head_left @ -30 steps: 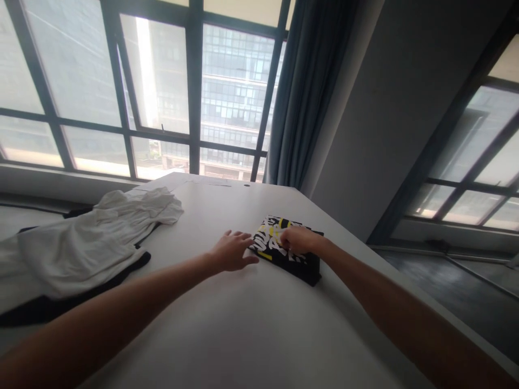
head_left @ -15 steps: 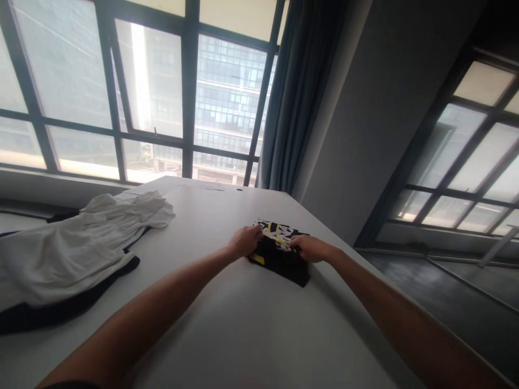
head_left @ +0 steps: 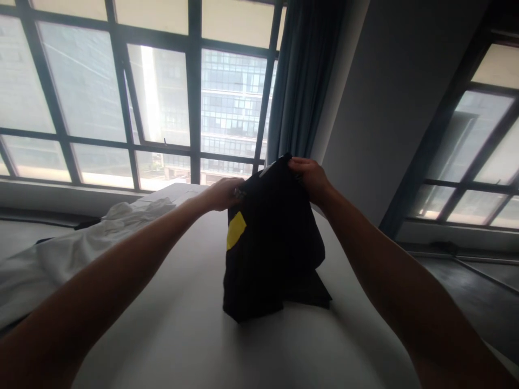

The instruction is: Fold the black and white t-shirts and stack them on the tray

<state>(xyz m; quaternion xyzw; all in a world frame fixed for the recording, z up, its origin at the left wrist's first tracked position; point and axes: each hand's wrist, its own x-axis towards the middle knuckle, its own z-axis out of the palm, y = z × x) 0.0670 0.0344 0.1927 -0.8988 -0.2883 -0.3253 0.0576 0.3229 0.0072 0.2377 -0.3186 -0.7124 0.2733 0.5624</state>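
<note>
A black garment (head_left: 275,237) with a yellow patch on its left side hangs between my two hands, raised off the table. Its kind is hard to tell while it is folded. My left hand (head_left: 225,193) grips the upper left corner, fingers closed on the cloth. At the upper right corner, my right hand (head_left: 310,175) pinches the edge higher up, so the top slopes. The lower part of the cloth reaches down to the table, and one flap spreads out at the lower right. The side facing away from me is hidden.
The white table (head_left: 178,335) runs toward the windows (head_left: 162,97). Crumpled white cloth (head_left: 93,237) with dark parts lies on its left side, partly behind my left arm. A blue-grey curtain (head_left: 302,81) and a grey pillar (head_left: 365,108) stand beyond the table's right side.
Both hands have lifted the black garment up from the table, my right hand higher than my left. It has unfolded downward, and its patterned white-and-yellow face has mostly gone out of sight.
</note>
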